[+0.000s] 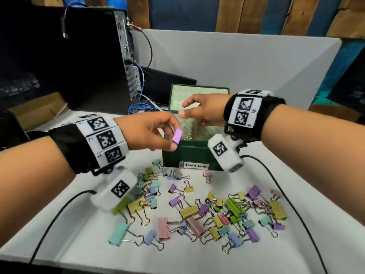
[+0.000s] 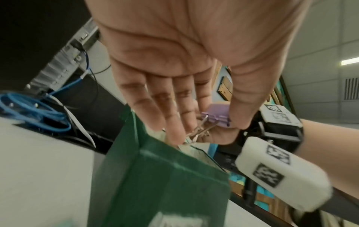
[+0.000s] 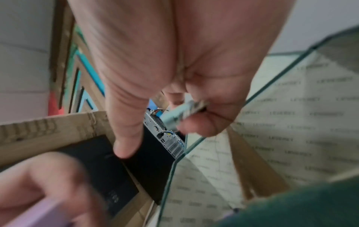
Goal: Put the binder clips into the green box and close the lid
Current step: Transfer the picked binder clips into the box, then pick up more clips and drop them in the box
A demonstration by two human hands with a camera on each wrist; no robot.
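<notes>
Left hand (image 1: 146, 133) pinching purple clip (image 1: 177, 136) over green box (image 1: 193, 153), lid up, prob ready to drop. Right hand (image 1: 205, 109) pinching bluish clip (image 3: 174, 115) too. Tons more on counter (image 1: 83, 224).

A white paper label (image 1: 194, 165) on the front wall of the dark green cardboard box (image 1: 194, 153) reads "Binder Clips" in handwriting. The box's pale paper lining (image 3: 303, 122) carries a repeated small printed word, too blurred to read. Small digits beside the wristband markers (image 1: 244, 110) are illegible.
</notes>
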